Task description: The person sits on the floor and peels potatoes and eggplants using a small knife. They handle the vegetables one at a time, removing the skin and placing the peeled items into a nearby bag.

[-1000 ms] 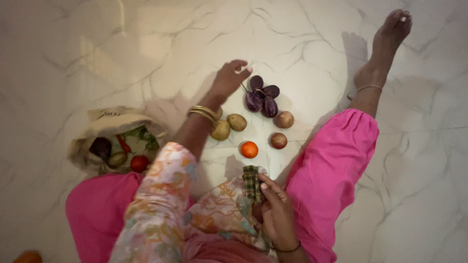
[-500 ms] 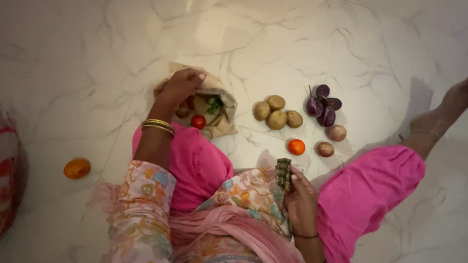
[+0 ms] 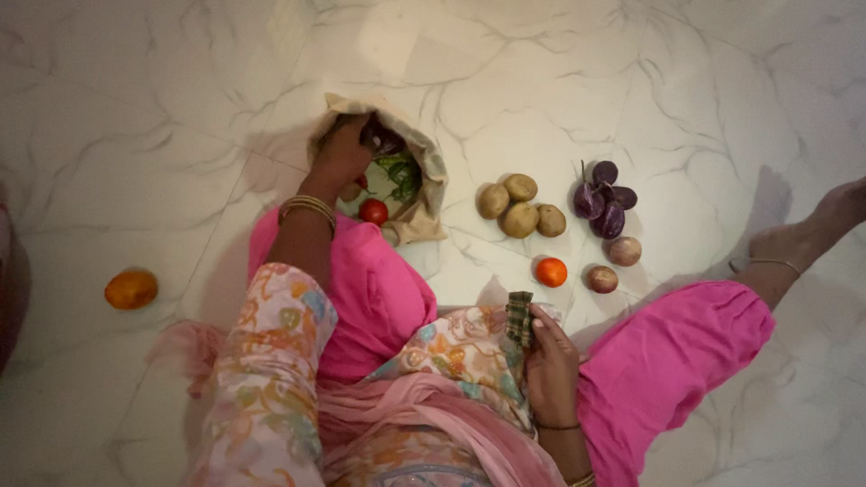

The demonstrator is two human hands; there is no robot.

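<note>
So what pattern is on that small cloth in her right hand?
The small folded cloth is green-and-yellowish checked, held by the right hand; head view shows it.

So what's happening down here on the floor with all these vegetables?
A person sits on the marble floor. The left hand reaches into an open cloth bag holding a tomato and greens. The right hand holds a checked cloth in the lap. Laid out nearby are potatoes, small purple eggplants, two reddish onions and a tomato on the floor.
</note>
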